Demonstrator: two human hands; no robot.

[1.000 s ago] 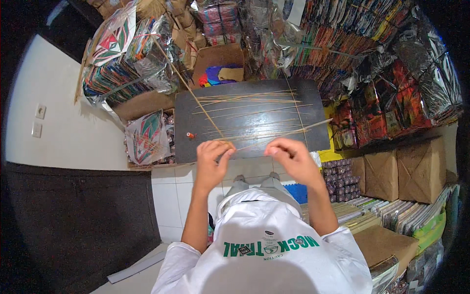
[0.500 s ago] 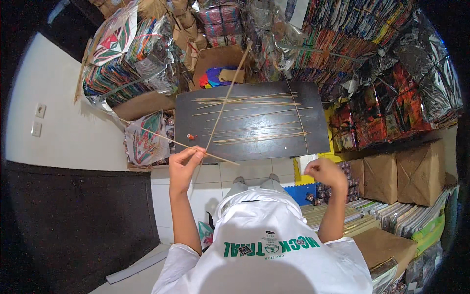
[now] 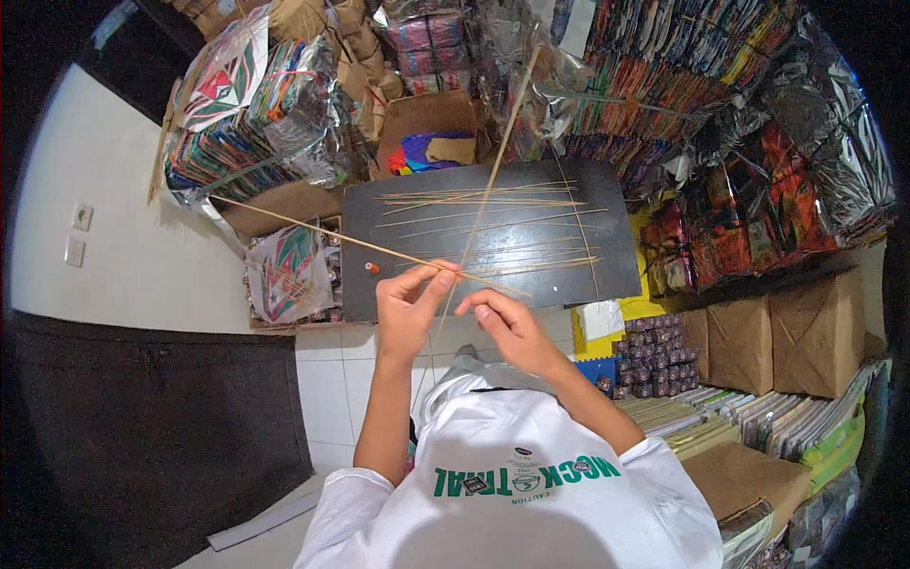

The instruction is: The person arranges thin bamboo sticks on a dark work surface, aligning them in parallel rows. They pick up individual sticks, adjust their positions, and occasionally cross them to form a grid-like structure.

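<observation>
My left hand (image 3: pixel 409 302) is closed in a pinch where two thin bamboo sticks cross, in front of the table's near edge. One bamboo stick (image 3: pixel 322 231) slants from the far left down to the right. The other bamboo stick (image 3: pixel 500 152) stretches up and away over the table, its near end pointing down towards my lap. Close to the crossing, on its right, is my right hand (image 3: pixel 517 337), fingers curled and thumb against forefinger; anything thin between them is too fine to see. A small orange spool (image 3: pixel 372 268) stands on the dark table (image 3: pixel 365 302).
Several loose bamboo sticks (image 3: pixel 493 225) lie across the table. A carton with a printed kite sheet (image 3: pixel 289 270) sits to the left, and an open cardboard box (image 3: pixel 431 109) behind. Bundled stacks (image 3: pixel 664 76) crowd the back; brown parcels (image 3: pixel 813 334) and small packs (image 3: pixel 654 351) stand right.
My left hand has shifted right and slightly up with the crossed sticks. My right hand has swung in from the far right to beside the crossing.
</observation>
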